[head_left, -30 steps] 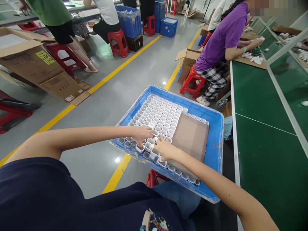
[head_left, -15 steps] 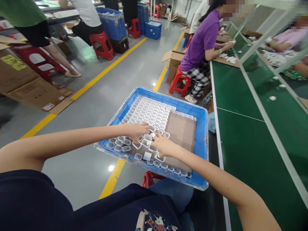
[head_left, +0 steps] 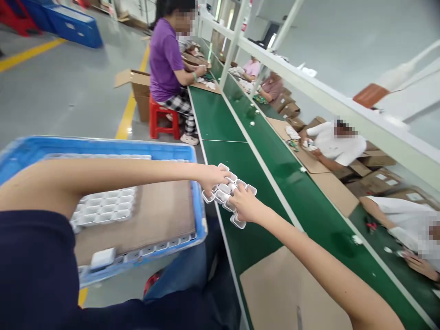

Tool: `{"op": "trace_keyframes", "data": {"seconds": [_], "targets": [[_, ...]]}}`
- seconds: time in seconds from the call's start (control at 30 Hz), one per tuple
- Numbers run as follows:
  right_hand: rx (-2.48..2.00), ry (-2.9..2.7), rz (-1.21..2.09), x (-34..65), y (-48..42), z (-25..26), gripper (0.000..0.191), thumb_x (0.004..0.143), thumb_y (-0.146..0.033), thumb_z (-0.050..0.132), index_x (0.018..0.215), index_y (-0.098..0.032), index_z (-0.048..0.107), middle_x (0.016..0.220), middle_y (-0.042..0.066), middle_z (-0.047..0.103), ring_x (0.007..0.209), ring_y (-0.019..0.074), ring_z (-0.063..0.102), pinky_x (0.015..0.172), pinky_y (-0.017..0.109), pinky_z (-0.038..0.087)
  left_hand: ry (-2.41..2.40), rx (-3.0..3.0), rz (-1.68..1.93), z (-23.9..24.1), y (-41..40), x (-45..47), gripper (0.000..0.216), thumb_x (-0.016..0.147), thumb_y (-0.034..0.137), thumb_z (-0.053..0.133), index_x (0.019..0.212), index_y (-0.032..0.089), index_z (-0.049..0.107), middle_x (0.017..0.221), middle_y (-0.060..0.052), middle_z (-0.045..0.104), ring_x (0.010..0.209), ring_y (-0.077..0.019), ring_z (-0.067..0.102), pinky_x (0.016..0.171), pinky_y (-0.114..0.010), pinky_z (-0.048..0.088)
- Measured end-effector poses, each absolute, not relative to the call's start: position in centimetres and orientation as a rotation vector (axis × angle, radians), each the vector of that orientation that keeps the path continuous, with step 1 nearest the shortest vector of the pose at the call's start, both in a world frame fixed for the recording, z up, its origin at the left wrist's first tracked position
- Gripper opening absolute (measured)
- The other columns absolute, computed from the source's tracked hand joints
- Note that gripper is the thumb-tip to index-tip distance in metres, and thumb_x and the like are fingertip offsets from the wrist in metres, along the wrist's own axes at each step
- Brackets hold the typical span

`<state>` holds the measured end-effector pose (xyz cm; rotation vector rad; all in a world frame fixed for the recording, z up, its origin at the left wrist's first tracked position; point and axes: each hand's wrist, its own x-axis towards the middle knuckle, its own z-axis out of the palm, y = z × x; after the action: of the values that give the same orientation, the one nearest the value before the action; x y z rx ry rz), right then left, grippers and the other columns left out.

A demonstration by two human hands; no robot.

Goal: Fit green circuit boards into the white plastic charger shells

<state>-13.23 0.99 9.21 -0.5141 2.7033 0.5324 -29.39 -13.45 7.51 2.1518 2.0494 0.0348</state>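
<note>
My left hand [head_left: 210, 178] and my right hand [head_left: 244, 205] together grip a cluster of small white open-topped plastic shells [head_left: 227, 191], held in the air above the green conveyor table [head_left: 240, 160]. Both hands are closed round the cluster from opposite sides. To the left sits the blue plastic crate [head_left: 103, 144] with more rows of white shells [head_left: 103, 206] and a brown cardboard sheet [head_left: 154, 215] laid over the layer. One loose white shell [head_left: 102, 257] lies near the crate's front edge.
A brown cardboard sheet [head_left: 285, 288] lies on the table in front of me. A person in a purple shirt [head_left: 165, 59] sits on a red stool [head_left: 161, 119] further along. Other people work across the belt at the right. An open cardboard box [head_left: 137, 87] stands on the floor.
Both hands lifted a cluster of white shells out of the blue crate and carried it right, over the green table. My view swung right with them.
</note>
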Motion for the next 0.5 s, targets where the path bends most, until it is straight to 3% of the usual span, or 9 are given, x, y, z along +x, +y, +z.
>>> {"op": "trace_keyframes", "data": {"seconds": [0.13,0.23,0.4,0.5], "targets": [[-0.200,2.704,0.522,-8.0,9.1,8.0,0.040,0.071,-0.017,0.066,0.110,-0.018,0.060,0.109,0.017,0.055,0.109,0.0397,0.047,0.080,0.048,0.048,1.776,2.351,0.005,6.7,-0.8,-27.0,0.057,0.053,0.033,0.084,0.105,0.020,0.066,0.134,-0.013,0.054,0.113,-0.0370,0.054,0.078,-0.040,0.052],[-0.050,2.700,0.458,-5.2,13.6,6.4,0.039,0.071,-0.016,0.063,0.110,-0.017,0.060,0.105,0.016,0.056,0.109,0.0396,0.048,0.079,0.045,0.048,1.612,2.442,-0.038,5.8,6.2,-25.1,0.060,0.053,0.032,0.087,0.108,0.020,0.066,0.130,-0.013,0.056,0.115,-0.0361,0.054,0.085,-0.042,0.052],[0.098,2.686,0.324,-3.1,18.6,4.2,0.038,0.068,-0.013,0.060,0.106,-0.017,0.060,0.105,0.015,0.054,0.109,0.0374,0.048,0.076,0.041,0.047,1.455,2.506,-0.109,4.0,13.3,-23.4,0.036,0.087,0.036,0.068,0.116,0.016,0.062,0.130,-0.011,0.057,0.118,-0.0274,0.055,0.099,-0.049,0.048],[0.139,2.670,0.244,-2.8,20.1,3.4,0.039,0.069,-0.014,0.059,0.107,-0.018,0.059,0.107,0.015,0.054,0.109,0.0359,0.049,0.073,0.038,0.046,1.424,2.516,-0.117,2.9,15.4,-22.9,0.032,0.093,0.035,0.062,0.118,0.016,0.061,0.130,-0.011,0.058,0.117,-0.0259,0.057,0.099,-0.049,0.049]]}}
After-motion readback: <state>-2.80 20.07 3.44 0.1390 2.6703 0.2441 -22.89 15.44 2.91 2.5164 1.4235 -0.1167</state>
